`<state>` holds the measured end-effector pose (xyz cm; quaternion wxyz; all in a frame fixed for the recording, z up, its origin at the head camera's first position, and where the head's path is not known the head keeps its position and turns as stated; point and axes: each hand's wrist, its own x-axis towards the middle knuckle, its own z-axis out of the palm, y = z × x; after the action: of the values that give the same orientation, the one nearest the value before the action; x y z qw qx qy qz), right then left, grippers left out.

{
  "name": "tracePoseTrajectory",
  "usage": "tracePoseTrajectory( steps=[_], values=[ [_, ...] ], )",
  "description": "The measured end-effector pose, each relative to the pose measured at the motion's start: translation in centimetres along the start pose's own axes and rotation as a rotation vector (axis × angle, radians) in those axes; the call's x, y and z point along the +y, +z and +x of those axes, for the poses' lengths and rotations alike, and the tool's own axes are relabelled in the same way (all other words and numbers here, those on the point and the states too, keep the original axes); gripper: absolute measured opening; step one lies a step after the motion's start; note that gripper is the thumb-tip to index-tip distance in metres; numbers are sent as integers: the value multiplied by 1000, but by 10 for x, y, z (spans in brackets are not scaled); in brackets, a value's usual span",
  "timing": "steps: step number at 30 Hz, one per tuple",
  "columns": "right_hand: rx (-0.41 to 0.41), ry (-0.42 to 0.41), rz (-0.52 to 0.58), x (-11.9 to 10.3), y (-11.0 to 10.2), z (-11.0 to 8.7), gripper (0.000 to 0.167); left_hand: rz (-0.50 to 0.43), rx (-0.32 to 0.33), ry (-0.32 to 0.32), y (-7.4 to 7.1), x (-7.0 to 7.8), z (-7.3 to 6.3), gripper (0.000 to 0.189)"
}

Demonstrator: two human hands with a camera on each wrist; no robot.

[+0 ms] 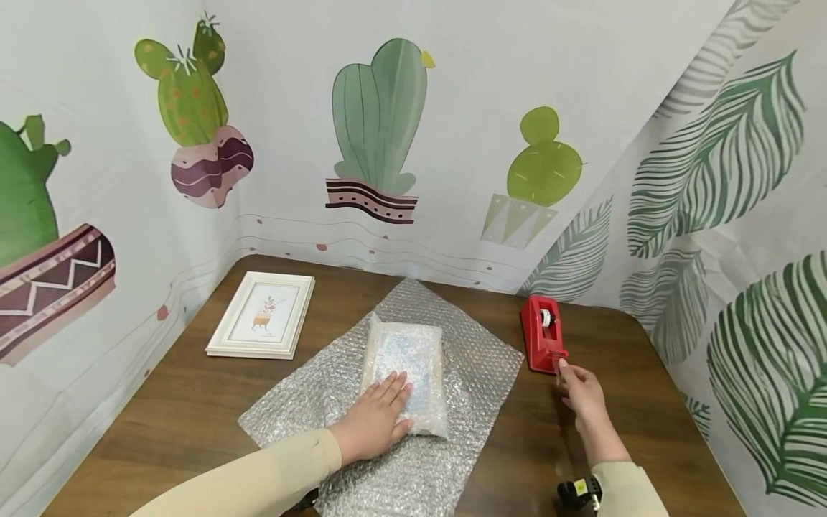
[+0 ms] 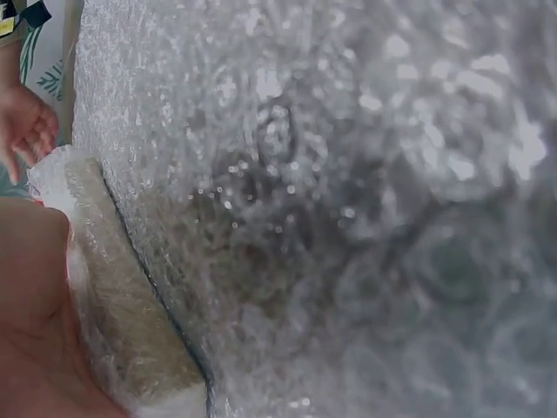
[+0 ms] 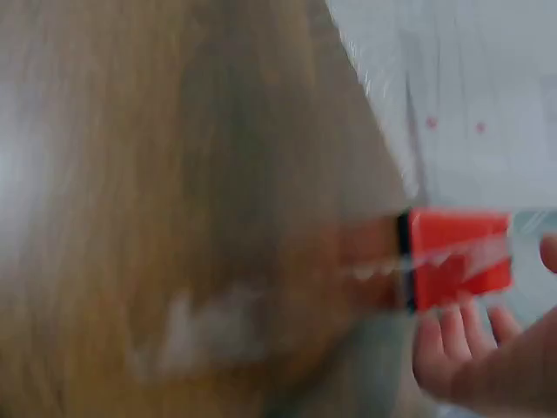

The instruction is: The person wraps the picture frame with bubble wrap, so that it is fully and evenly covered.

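My left hand (image 1: pixel 377 420) rests with fingers extended on a flat bubble-wrapped package (image 1: pixel 426 345). A bluish surface shows through its wrapping. Under the package a large sheet of bubble wrap (image 1: pixel 478 345) is spread at an angle. In the left wrist view the package's side (image 2: pixel 130 287) lies along the hand's edge. At the front end of a red tape dispenser (image 1: pixel 536 337), my right hand (image 1: pixel 584 395) pinches clear tape between thumb and fingertips. The dispenser (image 3: pixel 457 259) also shows in the right wrist view, which is blurred, with a clear strip crossing it.
A white picture frame (image 1: pixel 261 316) with a potted-plant print lies at the table's left. The brown wooden table (image 1: pixel 174 402) meets a cloth backdrop (image 1: pixel 452 143) printed with cacti and leaves. Bubble wrap covers much of the middle.
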<state>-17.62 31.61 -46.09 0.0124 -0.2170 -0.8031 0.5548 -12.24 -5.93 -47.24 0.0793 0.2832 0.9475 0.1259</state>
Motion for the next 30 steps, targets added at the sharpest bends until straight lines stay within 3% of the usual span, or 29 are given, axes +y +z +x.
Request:
tracePoseTrajectory(
  steps=[3,6,7,11,15,20,30],
  values=[
    [-143,109,80,8,-8,10,51,1,1,-2,0,-1,0,61],
    [-167,137,192,13,-7,16,19,4,9,-4,1,-2,1,61],
    [-167,141,226,14,-6,17,15,7,12,-6,1,-2,1,61],
    [-194,151,329,19,-1,23,31,1,9,-14,0,-2,1,61],
    [-204,120,354,26,2,28,39,-15,-10,-16,1,0,1,62],
    [-186,80,347,32,4,34,39,-15,-7,-18,1,1,2,62],
    [-176,97,332,32,4,35,37,-34,-2,-9,1,2,2,62]
  ],
)
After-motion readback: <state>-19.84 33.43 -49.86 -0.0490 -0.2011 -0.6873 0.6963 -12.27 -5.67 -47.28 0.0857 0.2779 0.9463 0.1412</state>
